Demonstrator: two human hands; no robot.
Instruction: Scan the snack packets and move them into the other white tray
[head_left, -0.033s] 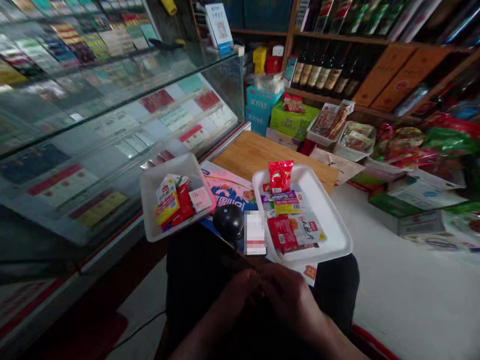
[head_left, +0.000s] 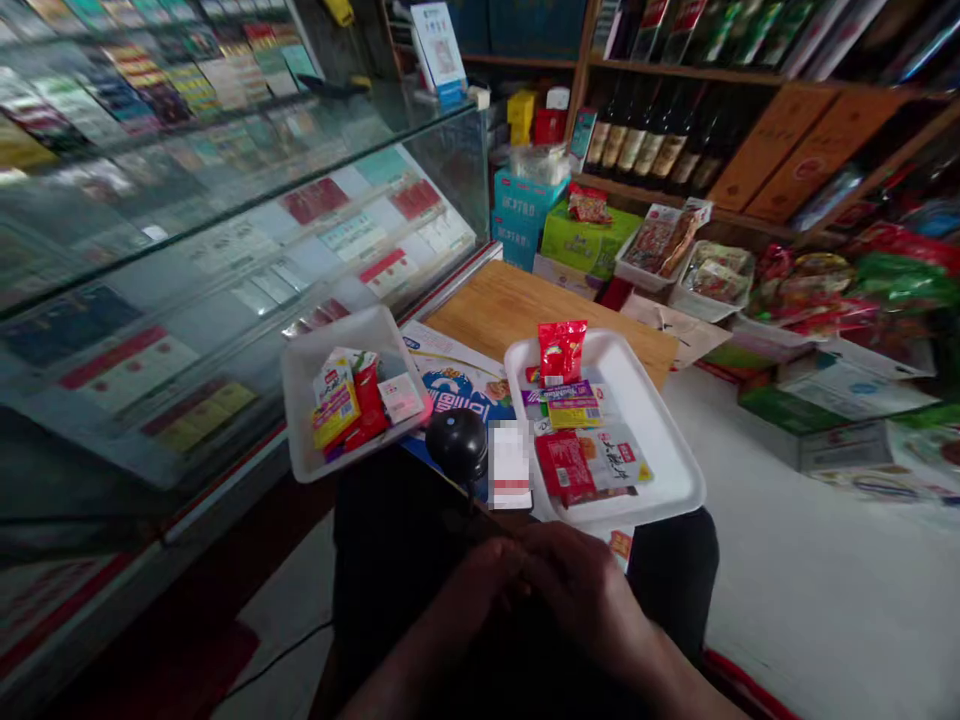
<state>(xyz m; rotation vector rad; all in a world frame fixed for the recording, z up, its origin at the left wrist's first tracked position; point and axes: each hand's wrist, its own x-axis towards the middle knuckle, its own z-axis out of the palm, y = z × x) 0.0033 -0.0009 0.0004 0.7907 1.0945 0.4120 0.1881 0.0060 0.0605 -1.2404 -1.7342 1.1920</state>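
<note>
My left hand [head_left: 469,595] and my right hand [head_left: 592,590] rest together on my dark-clothed lap at the bottom centre, fingers curled and pressed against each other. Whether anything lies between them is hidden. Just beyond them, on a low wooden table [head_left: 510,300], stand two white foam trays. The right tray [head_left: 675,455] holds several snack packets, with a red packet [head_left: 561,352] upright at its far end. In the left tray [head_left: 300,400] are red and yellow packets. A black round object [head_left: 456,443] and a small white card [head_left: 510,465] lie between the trays, nearest my hands.
A glass display counter [head_left: 225,220] full of flat packs runs along the left. Wooden shelves with bottles [head_left: 645,145] and cartons stand behind the table. Boxes and trays of bagged snacks [head_left: 712,275] crowd the right. A printed leaflet [head_left: 457,380] lies under the trays.
My hands have edged slightly upward on my lap, still pressed together. Nothing else has moved.
</note>
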